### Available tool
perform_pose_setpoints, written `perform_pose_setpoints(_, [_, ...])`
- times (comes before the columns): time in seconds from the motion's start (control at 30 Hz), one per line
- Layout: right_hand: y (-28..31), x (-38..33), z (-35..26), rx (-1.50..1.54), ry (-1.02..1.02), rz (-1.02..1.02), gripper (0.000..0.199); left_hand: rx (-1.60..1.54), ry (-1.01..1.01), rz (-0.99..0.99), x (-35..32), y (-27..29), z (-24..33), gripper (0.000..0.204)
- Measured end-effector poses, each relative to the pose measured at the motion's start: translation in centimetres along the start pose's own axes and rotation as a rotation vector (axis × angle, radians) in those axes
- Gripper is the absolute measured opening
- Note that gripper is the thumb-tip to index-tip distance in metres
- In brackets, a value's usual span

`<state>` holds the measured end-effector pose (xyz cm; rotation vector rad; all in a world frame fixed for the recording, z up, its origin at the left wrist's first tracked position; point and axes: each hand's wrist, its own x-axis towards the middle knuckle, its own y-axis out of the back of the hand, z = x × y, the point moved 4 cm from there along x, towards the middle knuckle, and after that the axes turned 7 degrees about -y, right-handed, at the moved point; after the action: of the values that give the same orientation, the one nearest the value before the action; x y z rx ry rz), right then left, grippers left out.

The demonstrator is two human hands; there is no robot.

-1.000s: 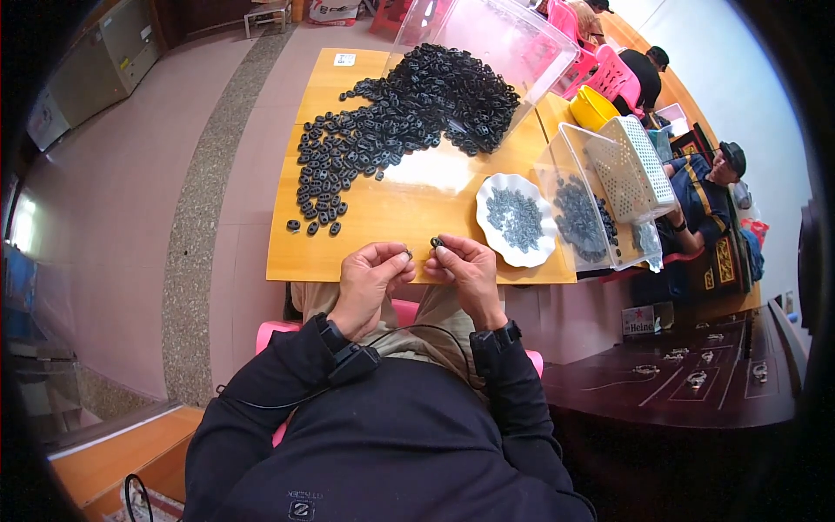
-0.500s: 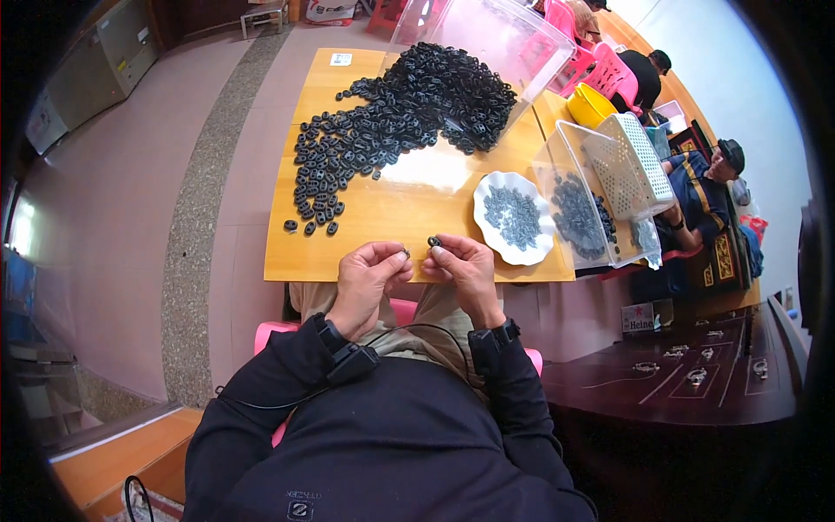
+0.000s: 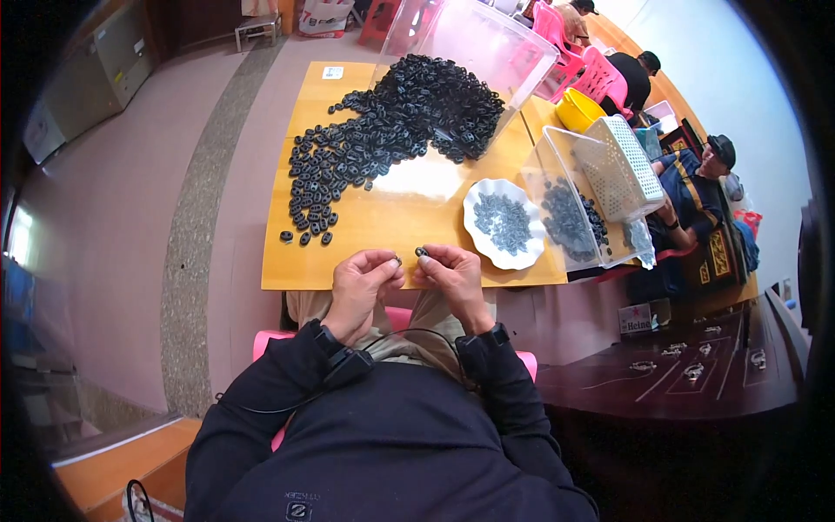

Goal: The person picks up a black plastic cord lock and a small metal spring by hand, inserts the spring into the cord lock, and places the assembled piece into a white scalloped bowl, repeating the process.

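Above the table's near edge, my right hand [image 3: 457,277] pinches a small black oval piece with holes [image 3: 421,251] between thumb and fingertips. Just left of it, my left hand [image 3: 358,285] is closed in a pinch on something tiny at the fingertips, too small to name. A small gap separates the two sets of fingertips. Beyond them, a large heap of similar black two-holed pieces [image 3: 444,100] spreads over the wooden table [image 3: 383,230]. To the right of my hands stands a white scalloped dish [image 3: 470,216] holding many small greyish, see-through bits [image 3: 503,222].
A clear bin [image 3: 532,161] with dark and greyish pieces stands at the table's right edge, beside a white perforated basket [image 3: 619,170]. A large clear tub [image 3: 513,52] lies behind the heap, near a yellow bowl [image 3: 577,111]. Another person [image 3: 691,196] sits at the right.
The view has shifted slightly, so the table sits a little lower in it. Both hands keep their pinches; the black piece in my right hand looks turned a little.
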<state>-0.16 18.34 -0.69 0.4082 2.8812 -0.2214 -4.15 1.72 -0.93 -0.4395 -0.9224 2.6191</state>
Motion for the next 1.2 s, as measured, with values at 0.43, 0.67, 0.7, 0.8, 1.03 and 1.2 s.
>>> perform_pose_setpoints(0.43, [0.07,0.00,0.29,-0.032,0.045,0.008,0.019,0.010,-0.011,-0.011,-0.11,-0.01,-0.25,0.013])
perform_pose_setpoints(0.67, [0.06,0.11,0.42,-0.030,0.046,-0.021,0.018,-0.010,-0.006,-0.028,-0.33,-0.04,0.00,0.013])
perform_pose_setpoints(0.7, [0.03,0.06,0.39,-0.030,0.052,-0.016,0.018,-0.010,-0.007,-0.036,-0.34,-0.09,-0.01,0.013])
perform_pose_setpoints(0.8, [-0.06,0.08,0.49,0.005,0.065,-0.025,0.018,0.002,-0.008,-0.016,-0.31,-0.03,-0.09,0.014])
perform_pose_setpoints(1.03, [0.15,0.02,0.43,0.000,0.093,-0.040,0.017,0.013,-0.023,-0.012,-0.10,0.04,-0.33,0.018])
perform_pose_setpoints(1.2, [-0.11,-0.51,-0.18,0.040,0.059,-0.078,0.016,0.026,-0.049,0.006,-0.17,-0.01,-0.28,0.020])
